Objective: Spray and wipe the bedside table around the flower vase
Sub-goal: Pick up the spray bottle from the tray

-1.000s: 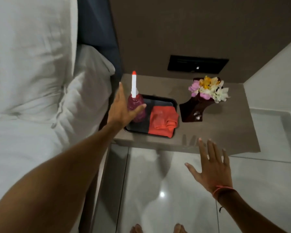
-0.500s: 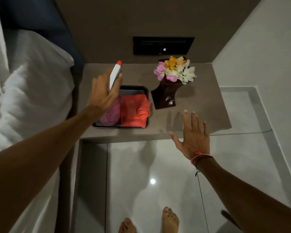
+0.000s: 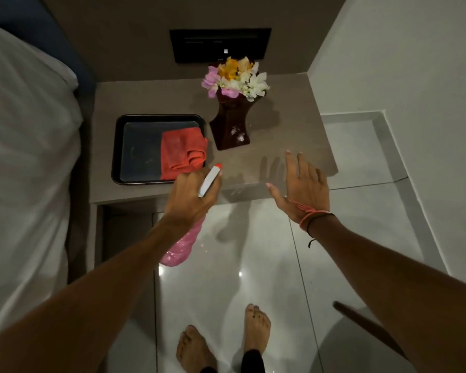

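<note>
The left hand wraps its fingers tight around the pink spray bottle at the bedside table near edge — right hand flat, fingers spread, near the flower vase.

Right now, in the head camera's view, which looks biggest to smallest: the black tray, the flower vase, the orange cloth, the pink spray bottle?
1. Black tray
2. Flower vase
3. Orange cloth and pink spray bottle: unsure, since the left hand hides part of the bottle.

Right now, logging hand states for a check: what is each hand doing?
Left hand: closed around the pink spray bottle.
Right hand: open, fingers spread, holding nothing.
</note>
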{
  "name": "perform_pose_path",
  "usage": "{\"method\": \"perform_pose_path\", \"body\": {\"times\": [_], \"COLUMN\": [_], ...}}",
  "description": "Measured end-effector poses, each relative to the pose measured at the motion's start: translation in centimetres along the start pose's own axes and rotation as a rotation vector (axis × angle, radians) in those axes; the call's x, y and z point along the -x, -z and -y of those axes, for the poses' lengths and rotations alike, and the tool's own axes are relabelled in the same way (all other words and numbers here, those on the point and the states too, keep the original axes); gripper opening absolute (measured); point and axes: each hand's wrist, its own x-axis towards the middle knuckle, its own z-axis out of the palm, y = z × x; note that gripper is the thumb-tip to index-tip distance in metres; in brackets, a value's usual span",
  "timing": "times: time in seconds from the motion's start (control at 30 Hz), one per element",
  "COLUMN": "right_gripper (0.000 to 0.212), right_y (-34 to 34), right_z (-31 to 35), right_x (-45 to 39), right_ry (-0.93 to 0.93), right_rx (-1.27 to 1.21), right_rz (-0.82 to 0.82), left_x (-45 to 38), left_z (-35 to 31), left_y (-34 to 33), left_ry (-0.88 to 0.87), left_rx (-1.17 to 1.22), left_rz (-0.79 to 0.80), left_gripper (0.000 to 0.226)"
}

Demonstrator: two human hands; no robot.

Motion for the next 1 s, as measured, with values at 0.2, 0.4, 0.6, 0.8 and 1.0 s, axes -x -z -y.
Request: {"method": "perform_pose_path", "body": {"times": [0.2,0.4,0.6,0.8,1.0], "right_gripper": [0.086,0.087,0.087,0.086,0.084], "right_y": [-0.5,-0.5,-0.6,-1.0,-2.0], "right_z": [-0.5,0.2,1.8,2.5,3.6], "right_x": [1.3,1.4,0.6,-0.2,-1.2], "right_ry": [0.004,0.017,0.043,0.093,0.140], "right_rx": [0.008,-0.004,-0.035,-0.065,-0.101], "right_rz": [0.018,0.026,0.026,0.052,0.061], "left_x": [-0.7,-1.0,-1.3,-2.4,-6.9], "left_z": [-0.1,0.8,1.5,2.5,2.2], "left_y": [0.4,1.4,1.7,4.7,11.5], "left_ry": [-0.040,-0.026,-0.060,0.021,0.009], "left_rx": [-0.120,-0.143,-0.175,-0.102,0.017], "left_rz": [0.003,-0.024,-0.009,-0.092,-0.516], "left_gripper": [0.032,0.028,0.027,0.030,0.041]}}
